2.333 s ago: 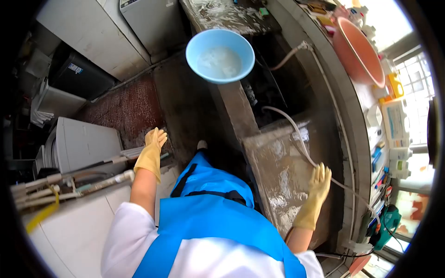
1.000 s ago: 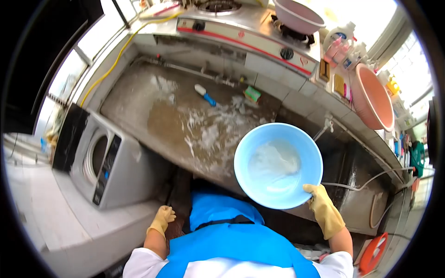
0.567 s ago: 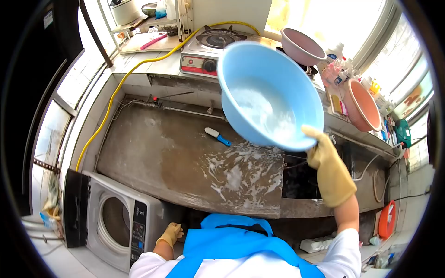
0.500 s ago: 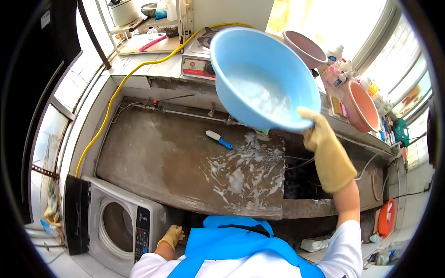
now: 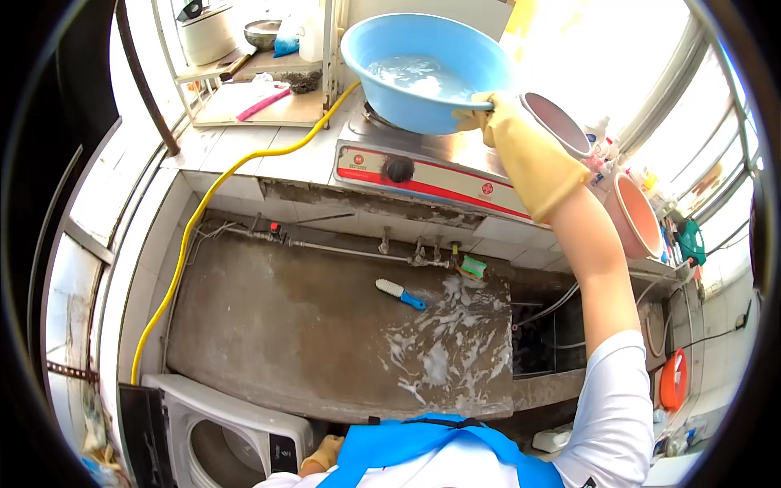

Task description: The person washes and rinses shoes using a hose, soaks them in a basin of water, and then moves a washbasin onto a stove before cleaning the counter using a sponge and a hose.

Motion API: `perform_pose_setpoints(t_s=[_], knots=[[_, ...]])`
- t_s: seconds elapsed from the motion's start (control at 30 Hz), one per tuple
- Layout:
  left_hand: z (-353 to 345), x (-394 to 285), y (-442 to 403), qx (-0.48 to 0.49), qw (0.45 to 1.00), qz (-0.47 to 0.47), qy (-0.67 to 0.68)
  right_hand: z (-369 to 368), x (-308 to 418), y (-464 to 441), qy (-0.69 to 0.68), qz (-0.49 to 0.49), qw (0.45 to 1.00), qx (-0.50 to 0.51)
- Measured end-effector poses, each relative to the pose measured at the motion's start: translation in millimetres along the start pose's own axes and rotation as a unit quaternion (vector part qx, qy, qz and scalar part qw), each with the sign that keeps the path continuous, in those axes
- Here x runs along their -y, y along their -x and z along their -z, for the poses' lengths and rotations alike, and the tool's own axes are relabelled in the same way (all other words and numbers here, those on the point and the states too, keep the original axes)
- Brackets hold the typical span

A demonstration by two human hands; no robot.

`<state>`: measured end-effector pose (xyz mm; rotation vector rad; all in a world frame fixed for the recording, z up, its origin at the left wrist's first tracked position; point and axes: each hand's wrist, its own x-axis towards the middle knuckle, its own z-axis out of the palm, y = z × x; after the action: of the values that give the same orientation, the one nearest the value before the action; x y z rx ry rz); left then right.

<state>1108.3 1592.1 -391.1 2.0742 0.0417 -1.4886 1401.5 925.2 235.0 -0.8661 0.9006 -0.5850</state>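
Note:
My right hand (image 5: 521,142), in a yellow rubber glove, grips the near right rim of a light blue basin (image 5: 439,110). The basin holds cloudy, sudsy water and is over the left burner of the gas stove (image 5: 439,175); whether it touches the burner is hard to tell. Low in the view, my left hand (image 5: 327,451), also gloved, is beside the washing machine (image 5: 236,431), partly hidden by the blue apron; its fingers cannot be made out. On the wet, soapy slab (image 5: 285,317) lie a blue-handled brush (image 5: 400,294) and a green sponge (image 5: 472,267).
A yellow hose (image 5: 199,215) runs along the left edge up to the stove. Taps and a pipe (image 5: 350,250) line the back of the slab. A pinkish basin (image 5: 557,122) and an orange basin (image 5: 633,215) stand at the right. A shelf (image 5: 260,106) holds pots and bottles.
My right hand has carried the blue basin up and away from over the slab to the stove, and that arm is now stretched out. My left hand shows less beside the washing machine.

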Motion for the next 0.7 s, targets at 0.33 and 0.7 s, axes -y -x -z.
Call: perform_pose_setpoints(t_s=[0.33, 0.7], knots=[[15.2, -45.5, -13.4, -0.018, 0.998, -0.005, -0.055, -34.2, 1.8, -55.3, -0.009, -0.086, 0.996, 0.017], [31.8, -86.9, 59.9, 0.03, 0.986, -0.031, -0.16, 70.9, 20.2, 39.7, 0.057, -0.035, 0.976, 0.206]])
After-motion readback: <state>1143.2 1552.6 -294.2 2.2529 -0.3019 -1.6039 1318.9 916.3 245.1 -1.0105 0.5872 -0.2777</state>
